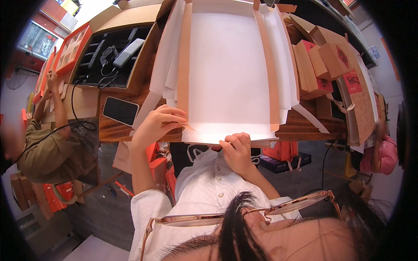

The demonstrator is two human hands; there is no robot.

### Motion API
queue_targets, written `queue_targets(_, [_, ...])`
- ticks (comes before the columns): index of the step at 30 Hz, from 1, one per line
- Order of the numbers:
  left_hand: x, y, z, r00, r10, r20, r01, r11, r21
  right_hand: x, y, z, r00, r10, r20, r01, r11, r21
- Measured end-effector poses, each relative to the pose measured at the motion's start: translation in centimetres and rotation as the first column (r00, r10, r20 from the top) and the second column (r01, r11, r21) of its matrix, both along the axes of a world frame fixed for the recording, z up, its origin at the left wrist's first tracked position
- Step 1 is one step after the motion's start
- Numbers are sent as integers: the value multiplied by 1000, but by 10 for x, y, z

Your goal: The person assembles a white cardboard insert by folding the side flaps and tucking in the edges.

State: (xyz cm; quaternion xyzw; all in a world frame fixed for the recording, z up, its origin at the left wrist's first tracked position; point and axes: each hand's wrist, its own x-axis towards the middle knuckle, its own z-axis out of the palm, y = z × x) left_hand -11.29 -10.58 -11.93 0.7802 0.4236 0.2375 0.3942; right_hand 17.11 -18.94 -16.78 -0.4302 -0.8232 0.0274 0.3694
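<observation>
The right hand (237, 150) is curled, fingers together, pressing the near edge of the white sheet (226, 74). The left hand (159, 124) pinches its brown strip (183, 65). Press evenly along that edge. Beyond the left hand, a phone (120, 110) crowds the table edge (113, 132).

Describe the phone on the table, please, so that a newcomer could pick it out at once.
Start at the wooden table and the big white sheet spread on it. By the sheet's near left corner, just left of the left hand, lies the phone, flat and screen-up. It is the only dark, glossy rounded slab on bare wood; the other gadgets sit in a box.
</observation>
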Motion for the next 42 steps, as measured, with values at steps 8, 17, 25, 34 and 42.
queue_targets(8, [27, 2, -1, 918, -81, -387, 164, 969, 185, -1, 0, 2, 1000, -22, 6, 22, 1000, -14])
queue_targets(17, [33, 10, 2, 831, -243, -501, 341, 933, 112, 2, -1, -1, 999, -29, 22, 30, 998, -50])
queue_targets(25, [31, 23, -1, 883, -249, -399, 260, 965, -28, 6, 8, 7, 999, -43, 23, 43, 999, 13])
queue_targets(34, [24, 24, 7, 892, -263, -368, 245, 965, -96, 8, 6, 5, 998, -59, 9, 60, 998, -29])
queue_targets(42, [3, 15, -9, 909, -305, -284, 293, 952, -84, 10, 10, 11, 997, -44, 66, 47, 998, -40])
